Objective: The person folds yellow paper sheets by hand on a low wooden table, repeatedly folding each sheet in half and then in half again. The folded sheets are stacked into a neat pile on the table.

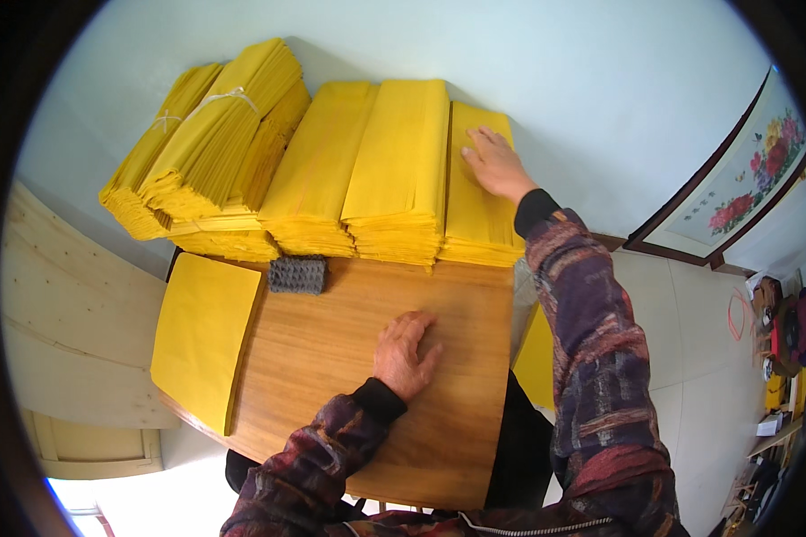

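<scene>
My right hand [493,164] lies flat, fingers spread, on top of the rightmost stack of yellow paper sheets [479,219] at the far edge of the wooden table [331,349]. My left hand [405,353] rests palm down on the bare wood near the table's middle and holds nothing. Two more tall stacks of yellow paper [358,179] stand to the left of the one I touch. A thin pile of yellow sheets [204,331] lies on the table's left side. A small dark textured block [297,274] sits in front of the stacks.
Tied bundles of yellow paper [201,134] are heaped at the back left against the pale wall. A light wooden board [72,331] stands at the left. A framed flower picture [743,174] leans at the right, with clutter [779,358] on the tiled floor.
</scene>
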Tool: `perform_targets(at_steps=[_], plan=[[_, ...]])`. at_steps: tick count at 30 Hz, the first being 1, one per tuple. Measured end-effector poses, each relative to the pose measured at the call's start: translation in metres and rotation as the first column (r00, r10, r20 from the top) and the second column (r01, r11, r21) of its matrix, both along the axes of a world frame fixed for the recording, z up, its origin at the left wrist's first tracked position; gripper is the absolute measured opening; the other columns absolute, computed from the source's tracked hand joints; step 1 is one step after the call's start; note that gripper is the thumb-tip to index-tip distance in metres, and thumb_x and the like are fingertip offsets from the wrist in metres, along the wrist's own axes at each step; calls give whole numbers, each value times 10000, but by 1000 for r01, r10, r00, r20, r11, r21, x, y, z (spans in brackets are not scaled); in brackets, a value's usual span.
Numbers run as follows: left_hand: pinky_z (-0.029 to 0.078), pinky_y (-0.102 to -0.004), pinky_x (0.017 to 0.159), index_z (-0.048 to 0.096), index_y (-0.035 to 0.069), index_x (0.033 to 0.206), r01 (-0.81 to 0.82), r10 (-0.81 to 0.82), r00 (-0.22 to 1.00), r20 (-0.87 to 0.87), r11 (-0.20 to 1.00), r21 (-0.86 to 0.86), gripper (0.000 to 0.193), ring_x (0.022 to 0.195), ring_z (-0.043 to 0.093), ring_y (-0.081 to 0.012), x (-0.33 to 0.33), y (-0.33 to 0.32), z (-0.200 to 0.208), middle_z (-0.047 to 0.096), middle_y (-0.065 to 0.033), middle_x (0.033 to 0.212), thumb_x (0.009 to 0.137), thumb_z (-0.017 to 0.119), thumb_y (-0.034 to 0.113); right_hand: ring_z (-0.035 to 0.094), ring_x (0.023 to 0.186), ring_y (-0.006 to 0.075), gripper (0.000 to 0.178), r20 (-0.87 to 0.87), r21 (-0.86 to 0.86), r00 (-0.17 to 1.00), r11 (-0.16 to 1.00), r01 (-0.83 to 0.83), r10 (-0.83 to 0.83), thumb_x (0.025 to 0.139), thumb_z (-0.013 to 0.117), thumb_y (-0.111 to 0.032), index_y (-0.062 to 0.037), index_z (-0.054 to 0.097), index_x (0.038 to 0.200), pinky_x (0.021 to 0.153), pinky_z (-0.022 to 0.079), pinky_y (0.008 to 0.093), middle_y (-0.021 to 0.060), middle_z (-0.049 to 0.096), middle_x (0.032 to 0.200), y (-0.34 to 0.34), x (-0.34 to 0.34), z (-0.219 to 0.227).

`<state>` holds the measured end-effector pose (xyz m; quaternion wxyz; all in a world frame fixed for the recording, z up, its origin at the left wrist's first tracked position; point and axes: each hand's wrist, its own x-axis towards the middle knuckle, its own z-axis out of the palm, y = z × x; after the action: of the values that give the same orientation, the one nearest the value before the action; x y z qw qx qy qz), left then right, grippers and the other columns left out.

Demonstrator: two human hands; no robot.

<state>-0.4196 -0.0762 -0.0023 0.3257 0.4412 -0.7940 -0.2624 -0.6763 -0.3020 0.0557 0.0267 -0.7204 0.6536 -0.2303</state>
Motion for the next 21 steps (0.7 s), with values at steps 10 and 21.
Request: perform_targets(at_steps=[10, 21], plan=[[413, -431, 954, 577, 44, 1139, 32, -32, 999, 21, 999, -6, 424, 1136, 516, -375, 1, -1, 8, 591, -175, 1139, 740, 706, 108, 200, 1428, 358, 543, -110, 191, 976, 960, 205, -186, 968, 342, -419, -195, 341, 1463, 1114, 172, 579, 80, 247, 1558, -12, 31, -23], [385, -446, 984, 544, 54, 1190, -10, 10, 1000, -29, 1000, 12, 436, 1177, 487, -348, 1, 5, 0, 562, -153, 1206, 795, 649, 207, 521, 1110, 376, 325, -393, -46, 909, 985, -165, 134, 872, 482, -169, -16, 584, 1141, 929, 443, 458, 186, 567, 1175, -45, -6, -42]])
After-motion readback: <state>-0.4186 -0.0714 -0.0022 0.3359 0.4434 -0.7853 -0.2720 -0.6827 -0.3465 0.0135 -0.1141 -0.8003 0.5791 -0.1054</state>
